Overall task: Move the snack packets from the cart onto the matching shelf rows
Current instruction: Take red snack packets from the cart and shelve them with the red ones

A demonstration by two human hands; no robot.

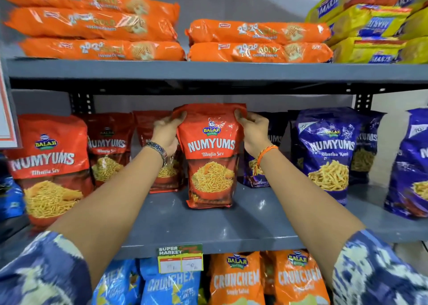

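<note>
A red Numyums Bhujia Sev packet [211,156] stands upright on the grey middle shelf [208,226]. My left hand [167,133] grips its upper left edge and my right hand [253,132] grips its upper right edge. Other red Bhujia Sev packets [49,163] stand to its left, one partly hidden behind my left hand. Blue-purple Numyums packets [328,152] stand to its right. The cart is out of view.
Orange cookie rolls [259,42] and yellow Marie packs [370,27] fill the upper shelf. Below the middle shelf hang blue Crunchex bags [169,284] and orange Crunchem bags [236,279], with a price tag [180,258] on the shelf lip. A white sign [7,117] sticks out at left.
</note>
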